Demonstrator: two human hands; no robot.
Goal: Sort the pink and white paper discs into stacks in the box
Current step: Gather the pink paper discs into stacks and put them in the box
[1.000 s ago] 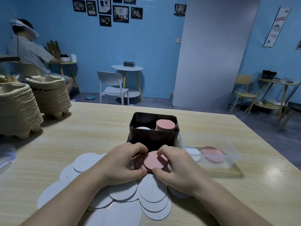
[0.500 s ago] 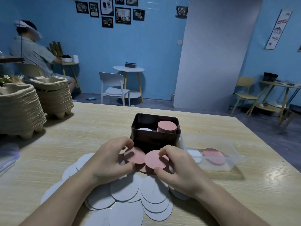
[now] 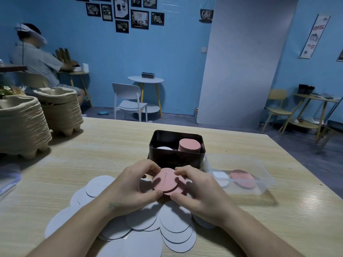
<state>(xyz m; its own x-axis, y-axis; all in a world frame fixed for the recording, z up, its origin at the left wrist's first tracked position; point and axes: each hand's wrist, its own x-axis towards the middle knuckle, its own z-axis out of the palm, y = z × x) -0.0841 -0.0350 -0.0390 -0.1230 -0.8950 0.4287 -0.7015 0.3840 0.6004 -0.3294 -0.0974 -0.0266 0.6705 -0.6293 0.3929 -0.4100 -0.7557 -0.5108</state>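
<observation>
Both hands hold a small overlapping bunch of pink discs (image 3: 165, 179) just in front of the dark box (image 3: 176, 158). My left hand (image 3: 130, 188) grips the bunch from the left, thumb below and fingers curled over the top edge. My right hand (image 3: 196, 190) pinches it from the right. Inside the box stand a pink stack (image 3: 189, 145) on the right and a lower white stack (image 3: 164, 148) on the left. Several white discs (image 3: 172, 225) lie spread on the table under my hands and forearms.
A clear plastic lid (image 3: 239, 178) lies right of the box over a white and a pink disc. Two stacks of pulp trays (image 3: 37, 115) stand at the table's left. A clear object (image 3: 7, 179) sits at the left edge. A person (image 3: 37, 60) sits far left.
The pink discs, held apart in each hand half a second ago, have been brought together into one overlapping bunch between both hands.
</observation>
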